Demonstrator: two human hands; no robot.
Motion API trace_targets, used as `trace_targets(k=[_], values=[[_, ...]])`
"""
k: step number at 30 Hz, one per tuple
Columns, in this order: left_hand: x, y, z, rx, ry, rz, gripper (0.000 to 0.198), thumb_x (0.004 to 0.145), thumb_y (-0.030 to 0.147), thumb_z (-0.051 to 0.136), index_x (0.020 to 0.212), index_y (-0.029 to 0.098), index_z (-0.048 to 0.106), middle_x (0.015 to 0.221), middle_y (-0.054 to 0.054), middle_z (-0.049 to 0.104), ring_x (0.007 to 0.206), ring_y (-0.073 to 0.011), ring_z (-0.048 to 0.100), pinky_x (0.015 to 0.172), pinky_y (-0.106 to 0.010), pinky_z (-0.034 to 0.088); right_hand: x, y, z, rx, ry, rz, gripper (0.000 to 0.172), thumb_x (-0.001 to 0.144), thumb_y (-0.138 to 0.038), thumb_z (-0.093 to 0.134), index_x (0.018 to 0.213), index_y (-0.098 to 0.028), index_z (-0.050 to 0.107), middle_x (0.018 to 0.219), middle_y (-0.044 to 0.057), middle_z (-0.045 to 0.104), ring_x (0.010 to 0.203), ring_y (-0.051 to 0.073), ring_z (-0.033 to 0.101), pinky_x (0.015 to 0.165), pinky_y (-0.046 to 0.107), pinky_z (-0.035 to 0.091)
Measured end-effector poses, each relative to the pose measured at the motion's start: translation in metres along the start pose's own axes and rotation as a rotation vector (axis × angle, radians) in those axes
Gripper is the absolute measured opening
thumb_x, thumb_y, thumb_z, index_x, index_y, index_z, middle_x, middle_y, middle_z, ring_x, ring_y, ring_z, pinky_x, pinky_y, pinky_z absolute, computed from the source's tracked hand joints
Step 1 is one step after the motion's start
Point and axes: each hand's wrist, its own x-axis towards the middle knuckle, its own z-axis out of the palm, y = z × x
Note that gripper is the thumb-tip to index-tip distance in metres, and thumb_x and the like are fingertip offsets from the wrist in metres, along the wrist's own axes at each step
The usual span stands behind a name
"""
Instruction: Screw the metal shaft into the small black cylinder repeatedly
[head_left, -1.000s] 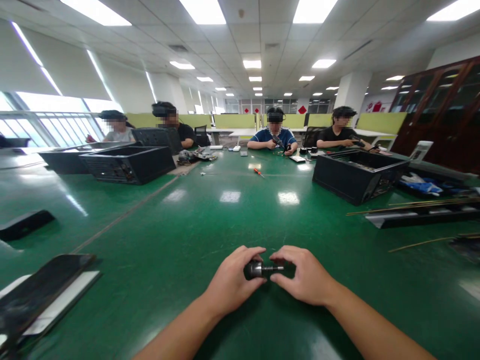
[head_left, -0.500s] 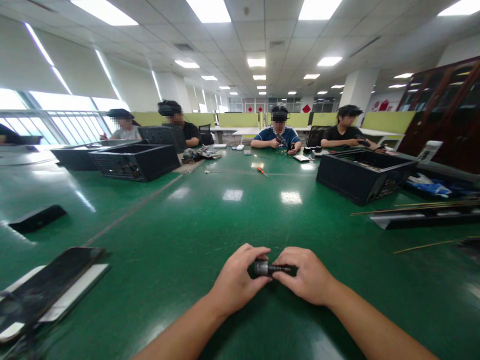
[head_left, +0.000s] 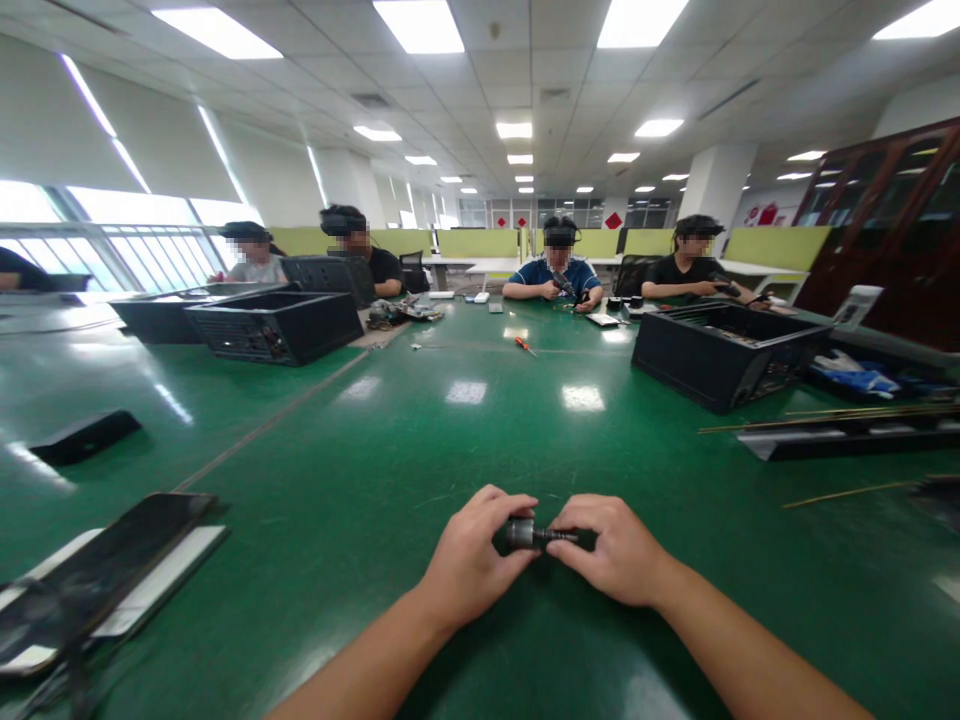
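Low in the middle of the view, a short dark cylindrical tool with a grey metallic band lies level between my hands above the green table. My left hand grips its thicker end, with thumb and fingers round it. At the thinner, ringed end, my right hand has thumb and fingertips closed on the narrow shaft. The palm sides of both hands are hidden.
Black computer cases stand at the left and right. An orange screwdriver lies ahead. A dark flat panel is near left, metal strips at right. Several people sit across the table.
The view has shifted very slightly. My right hand's fingertips sit a little farther from my left hand, and more of the shaft shows between them.
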Motion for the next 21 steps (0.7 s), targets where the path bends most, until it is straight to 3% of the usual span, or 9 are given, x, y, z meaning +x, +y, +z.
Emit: trace_targets(k=[21], values=[[-0.0004, -0.0097, 0.0017, 0.016, 0.042, -0.003, 0.032, 0.075, 0.017, 0.071, 0.105, 0.023, 0.064, 0.096, -0.003, 0.068, 0.089, -0.017, 0.063, 0.081, -0.031, 0.051, -0.0019, 0.0029, -0.0056, 0.001, 0.053, -0.026, 0.006, 0.082, -0.021, 0.067, 0.083, -0.02, 0.072, 0.078, 0.003, 0.07, 0.073, 0.017, 0.063, 0.071, 0.028, 0.046]])
